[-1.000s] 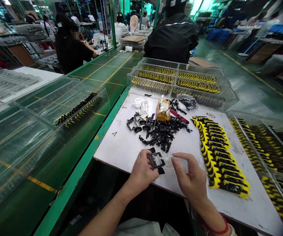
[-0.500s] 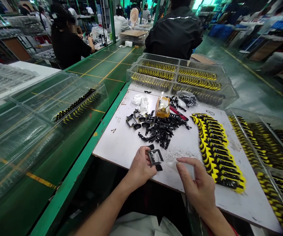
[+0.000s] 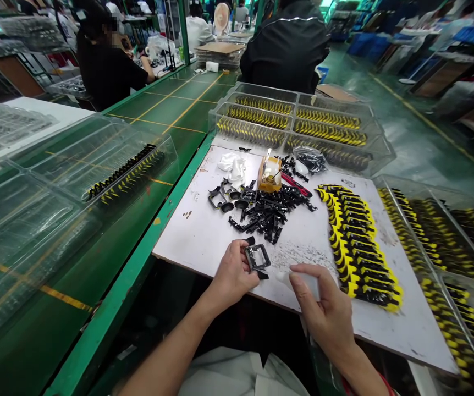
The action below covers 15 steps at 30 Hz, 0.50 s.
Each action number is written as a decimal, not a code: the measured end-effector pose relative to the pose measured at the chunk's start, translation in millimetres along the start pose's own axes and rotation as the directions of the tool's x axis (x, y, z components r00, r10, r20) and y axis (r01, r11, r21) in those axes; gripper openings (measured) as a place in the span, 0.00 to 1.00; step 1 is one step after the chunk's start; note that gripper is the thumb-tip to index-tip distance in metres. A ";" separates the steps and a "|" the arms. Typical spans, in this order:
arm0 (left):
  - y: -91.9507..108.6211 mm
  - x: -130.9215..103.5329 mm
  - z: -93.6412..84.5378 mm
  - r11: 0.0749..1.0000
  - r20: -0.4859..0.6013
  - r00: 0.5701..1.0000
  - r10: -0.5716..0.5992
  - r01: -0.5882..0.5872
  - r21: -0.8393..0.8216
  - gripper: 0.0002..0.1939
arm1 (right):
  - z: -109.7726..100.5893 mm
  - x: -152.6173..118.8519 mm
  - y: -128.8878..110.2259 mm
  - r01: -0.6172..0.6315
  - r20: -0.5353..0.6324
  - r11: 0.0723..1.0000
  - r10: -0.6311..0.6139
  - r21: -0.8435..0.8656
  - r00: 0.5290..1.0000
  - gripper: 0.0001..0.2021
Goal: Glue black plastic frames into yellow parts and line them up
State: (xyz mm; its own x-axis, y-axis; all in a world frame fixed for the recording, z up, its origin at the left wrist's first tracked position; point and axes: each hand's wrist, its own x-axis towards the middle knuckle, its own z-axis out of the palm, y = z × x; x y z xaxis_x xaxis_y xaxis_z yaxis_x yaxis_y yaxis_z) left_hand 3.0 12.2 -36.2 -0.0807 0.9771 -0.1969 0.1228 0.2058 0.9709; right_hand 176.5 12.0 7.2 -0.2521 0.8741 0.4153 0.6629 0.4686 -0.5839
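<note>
My left hand (image 3: 232, 275) is closed on a black plastic frame (image 3: 257, 257) with a square opening, tilted above the front edge of the white board (image 3: 196, 231). To its right, my right hand (image 3: 325, 308) is closed with thumb and forefinger around a whitish, partly see-through piece (image 3: 312, 283); its kind is unclear. The two hands are apart. Beyond them lies a heap of small black plastic parts (image 3: 268, 212), with several black frames (image 3: 222, 195) at its left. Black-and-yellow parts (image 3: 360, 247) stand in rows at the right.
A crumpled white cloth (image 3: 232, 168), an amber holder (image 3: 270, 179) and a red-handled tool (image 3: 297, 184) lie behind the heap. Clear trays (image 3: 379, 151) of parts border the board at back and right. Another tray (image 3: 26, 184) rests on the green bench at left. Two people sit ahead.
The view has shifted slightly. My left hand has turned the black frame a little, so its opening faces me more. The right hand keeps its pinch beside it.
</note>
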 end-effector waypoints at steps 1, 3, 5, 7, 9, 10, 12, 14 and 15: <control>-1.0 0.2 0.1 1.000 0.001 1.000 0.005 -0.005 -0.006 0.29 | 0.1 -0.2 0.2 0.001 0.001 1.000 -0.001 -0.006 1.000 0.06; -2.3 0.3 0.4 1.000 0.001 1.000 0.010 -0.010 -0.015 0.30 | 0.1 -0.6 0.3 0.004 -0.001 1.000 -0.004 -0.014 1.000 0.07; -1.8 0.3 0.7 1.000 -0.003 1.000 0.008 -0.008 -0.018 0.30 | -0.1 -1.0 0.0 0.005 0.002 1.000 -0.005 -0.016 1.000 0.07; 0.0 0.1 0.7 1.000 -0.008 1.000 0.008 -0.008 -0.012 0.30 | -0.2 -1.4 -0.5 0.006 0.006 1.000 -0.006 -0.016 1.000 0.07; 1.7 -0.1 0.6 1.000 -0.015 1.000 0.011 -0.011 0.002 0.29 | -0.5 -1.8 -0.6 0.014 0.015 1.000 -0.013 -0.019 1.000 0.07; 2.1 -0.1 0.6 1.000 -0.021 1.000 0.016 -0.016 0.009 0.29 | -0.9 -1.9 -0.5 0.017 0.019 1.000 -0.016 -0.020 1.000 0.07; 1.6 -0.1 0.7 1.000 -0.026 0.999 0.027 -0.026 0.006 0.30 | -2.0 -1.4 0.3 0.021 0.019 1.000 -0.020 -0.019 1.000 0.07; -0.6 0.1 0.9 0.999 -0.028 0.999 0.037 -0.038 -0.005 0.30 | -3.5 0.1 1.7 0.014 -0.010 1.000 -0.015 -0.026 1.000 0.06; -2.0 0.2 1.1 0.999 -0.025 0.999 0.041 -0.042 -0.009 0.30 | -4.1 1.3 2.5 0.011 -0.037 0.999 -0.012 -0.031 0.999 0.06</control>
State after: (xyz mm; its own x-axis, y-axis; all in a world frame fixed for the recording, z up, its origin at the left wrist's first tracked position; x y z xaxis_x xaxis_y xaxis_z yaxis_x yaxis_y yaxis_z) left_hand 3.8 12.0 -38.4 -0.1006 0.9831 -0.1531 0.1167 0.1644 0.9795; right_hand 180.7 13.8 9.2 -0.2341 0.8631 0.4474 0.6818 0.4739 -0.5574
